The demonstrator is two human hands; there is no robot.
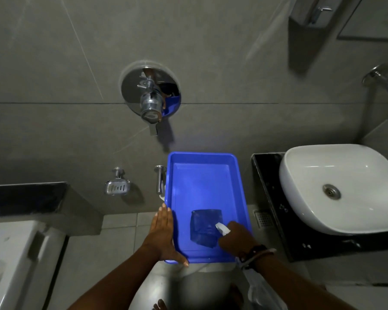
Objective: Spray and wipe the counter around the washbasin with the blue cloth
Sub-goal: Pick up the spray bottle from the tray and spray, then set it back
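The left hand [164, 233] lies flat and open along the blue tray's [242, 198] left rim, fingers straight. Inside the tray sits the blue cloth [205, 227] — the right hand's [234, 239] grip is closed on a white spray bottle [222, 229]. Rightward, the washbasin [341, 189] rests on the black counter [267, 175].
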